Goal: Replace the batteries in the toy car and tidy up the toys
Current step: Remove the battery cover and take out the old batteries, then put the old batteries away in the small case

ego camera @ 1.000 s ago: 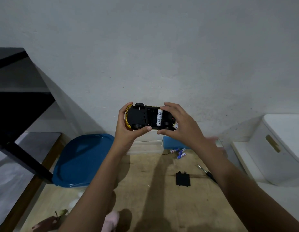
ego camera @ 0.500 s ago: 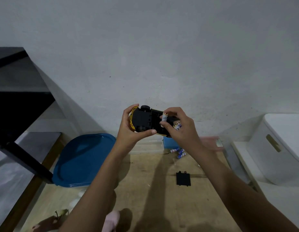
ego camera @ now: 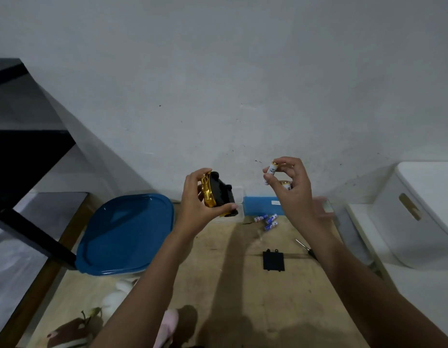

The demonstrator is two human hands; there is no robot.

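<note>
Nearest to me, at the bottom left of the wooden table [ego camera: 243, 310], lie soft toys: a brown plush [ego camera: 67, 332], a white plush [ego camera: 117, 295] and something pale pink [ego camera: 167, 322], partly hidden under my left forearm. Further on, right of centre, a flat black battery cover [ego camera: 273, 260] lies on the wood, with a thin screwdriver [ego camera: 305, 248] just to its right, its handle hidden behind my right forearm. To the left sits a blue lid [ego camera: 127, 232] on a container. Farther still, three blue-and-white batteries [ego camera: 266, 219] lie loose together near the wall, in front of a blue box [ego camera: 258, 204]. A white bin [ego camera: 423, 214] stands at the far right and a dark frame [ego camera: 29, 159] at the far left.

Both my hands are raised above the table, well apart. My left hand [ego camera: 196, 204] grips the toy car [ego camera: 217, 197], thumb underneath and fingers over the top. The car is turned on its side, gold body toward my palm, black underside facing right; its long axis runs roughly up and down, tilted. My right hand [ego camera: 290, 187] pinches a white battery [ego camera: 271, 170] between thumb and fingertips, tilted with its gold end up and to the right. A second battery [ego camera: 286, 185] is tucked in that palm.
</note>
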